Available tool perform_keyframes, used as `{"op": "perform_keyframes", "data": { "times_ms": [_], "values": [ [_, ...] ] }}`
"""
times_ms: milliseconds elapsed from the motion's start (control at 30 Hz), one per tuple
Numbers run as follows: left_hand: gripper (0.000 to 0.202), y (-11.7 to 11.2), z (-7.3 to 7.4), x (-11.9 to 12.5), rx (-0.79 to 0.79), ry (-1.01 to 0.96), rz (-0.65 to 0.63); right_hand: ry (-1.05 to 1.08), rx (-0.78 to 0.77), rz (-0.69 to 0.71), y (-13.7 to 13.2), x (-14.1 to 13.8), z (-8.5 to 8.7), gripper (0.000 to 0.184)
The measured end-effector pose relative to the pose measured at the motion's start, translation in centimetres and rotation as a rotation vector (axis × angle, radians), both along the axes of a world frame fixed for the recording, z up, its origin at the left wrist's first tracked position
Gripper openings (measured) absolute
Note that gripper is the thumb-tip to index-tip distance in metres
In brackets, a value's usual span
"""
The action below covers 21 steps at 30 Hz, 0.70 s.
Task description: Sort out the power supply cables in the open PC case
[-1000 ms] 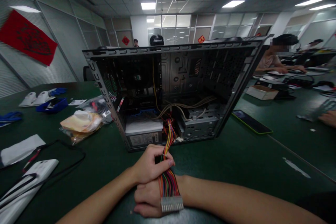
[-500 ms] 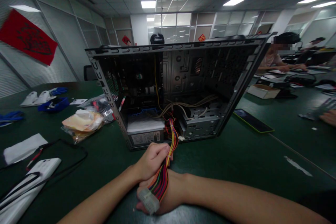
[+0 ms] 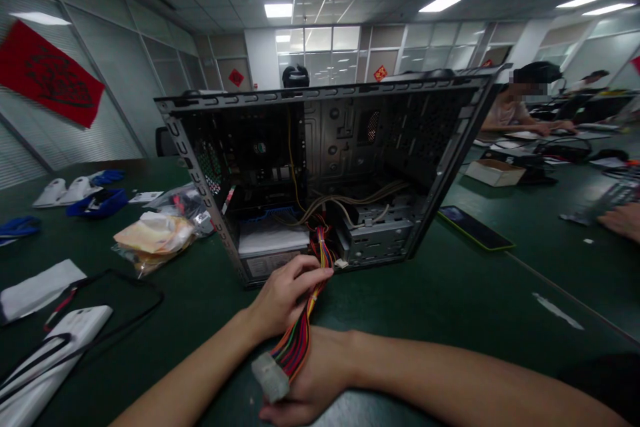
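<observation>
An opened computer case (image 3: pixel 440 167) stands on the table, its inside facing me. A multicoloured power cable (image 3: pixel 299 340) comes out between the power supply (image 3: pixel 267 263) and the metal drive cage (image 3: pixel 383 243). My left hand (image 3: pixel 287 293) is closed on the cable just outside the case, index finger laid over the wires. Nearer me, my right hand (image 3: pixel 315 377) is beneath the cable and holds it close to its end; most of its fingers are hidden. The wide white connector (image 3: pixel 270 377) points toward me at the right hand's fingers.
Bagged items (image 3: pixel 155 240), blue gloves (image 3: pixel 100 201) and a white power strip (image 3: pixel 55 353) with black cords lie on the left. Right of the case are a dark phone-like slab (image 3: pixel 475 227) and an open box (image 3: pixel 493 172). A person (image 3: pixel 525 107) sits at the far right.
My left hand has shifted slightly up along the cable toward the case, its index finger now stretched across the wires. The connector has moved a little left and up in view.
</observation>
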<state>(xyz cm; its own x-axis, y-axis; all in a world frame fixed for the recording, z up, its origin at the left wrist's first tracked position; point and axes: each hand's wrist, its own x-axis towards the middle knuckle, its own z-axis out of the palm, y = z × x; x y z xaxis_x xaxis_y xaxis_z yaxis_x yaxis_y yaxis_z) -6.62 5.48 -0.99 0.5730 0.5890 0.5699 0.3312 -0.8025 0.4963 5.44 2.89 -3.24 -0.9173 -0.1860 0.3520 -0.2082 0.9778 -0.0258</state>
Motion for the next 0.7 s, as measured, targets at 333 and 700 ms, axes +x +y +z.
{"op": "perform_keyframes", "data": {
  "times_ms": [333, 700],
  "values": [
    [0.078, -1.0, -1.3, 2.2, -0.815, -0.502, -0.11, 0.226, -0.006, -0.067, -0.7, 0.2, -2.2, 0.041],
    [0.037, -0.8, 0.2, 2.2, -1.088, -0.477, -0.191, 0.336, -0.106, -0.084, -0.2, 0.1, -2.6, 0.038]
  ]
}}
